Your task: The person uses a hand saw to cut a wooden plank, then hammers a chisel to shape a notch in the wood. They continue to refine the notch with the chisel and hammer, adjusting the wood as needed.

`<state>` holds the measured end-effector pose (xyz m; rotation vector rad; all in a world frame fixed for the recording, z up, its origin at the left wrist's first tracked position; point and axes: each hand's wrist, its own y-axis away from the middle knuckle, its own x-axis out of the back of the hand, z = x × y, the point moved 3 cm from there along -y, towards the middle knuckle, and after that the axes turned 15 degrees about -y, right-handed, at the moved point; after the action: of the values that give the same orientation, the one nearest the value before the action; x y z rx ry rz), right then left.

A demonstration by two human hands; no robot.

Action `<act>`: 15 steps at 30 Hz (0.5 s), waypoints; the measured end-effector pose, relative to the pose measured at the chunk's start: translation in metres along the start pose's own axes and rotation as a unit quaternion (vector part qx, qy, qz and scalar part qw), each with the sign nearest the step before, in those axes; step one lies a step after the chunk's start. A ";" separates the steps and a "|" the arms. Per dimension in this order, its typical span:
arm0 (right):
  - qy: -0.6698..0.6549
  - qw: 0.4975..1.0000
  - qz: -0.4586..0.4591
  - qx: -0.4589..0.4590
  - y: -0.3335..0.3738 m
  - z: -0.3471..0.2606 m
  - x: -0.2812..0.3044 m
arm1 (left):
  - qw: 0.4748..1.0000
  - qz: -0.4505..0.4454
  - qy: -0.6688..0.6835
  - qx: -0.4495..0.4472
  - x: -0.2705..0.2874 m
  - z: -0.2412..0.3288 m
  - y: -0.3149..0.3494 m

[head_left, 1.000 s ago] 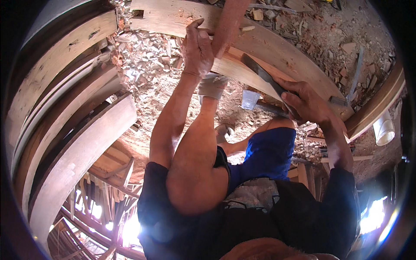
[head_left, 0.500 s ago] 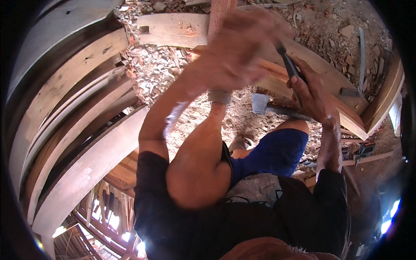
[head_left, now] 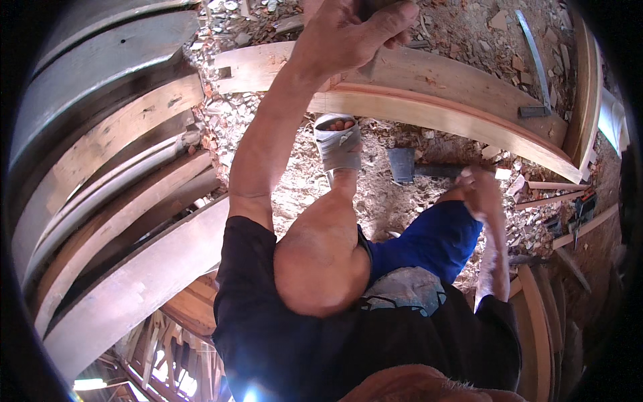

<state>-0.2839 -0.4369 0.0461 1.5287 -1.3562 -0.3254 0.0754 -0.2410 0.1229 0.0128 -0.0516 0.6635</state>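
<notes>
My left hand (head_left: 358,37) is at the top over the curved wooden beam, its fingers closed around what looks like a chisel (head_left: 370,69). Most of that tool is hidden by the hand; a narrow grey-brown part shows below it. My right hand (head_left: 479,191), smeared by motion, is beside my right knee at the handle of a hammer-like tool (head_left: 402,165) with a grey block head. Whether its fingers grip the handle cannot be made out. A thick, pale wooden beam (head_left: 429,110) lies across in front of my feet, a slot cut near its left end.
Several curved timbers (head_left: 134,127) are stacked along the left. Wood chips (head_left: 234,134) cover the ground. A metal square (head_left: 536,63) rests at the beam's right end, near another upright timber (head_left: 586,100). A dark clamp-like tool (head_left: 584,208) lies at far right.
The dark-handled chisel has left my right hand, which has dropped down to the hammer-like tool. My left hand has moved up and a little left and is closed.
</notes>
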 end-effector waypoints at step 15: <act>0.246 0.944 -0.184 0.122 -0.079 0.025 -0.081 | 0.997 0.021 0.014 0.074 -0.004 -0.027 0.000</act>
<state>-0.2838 -0.3926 -0.0613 1.9161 -0.7337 0.0083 0.0731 -0.2426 0.0959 0.1449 0.0234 0.7077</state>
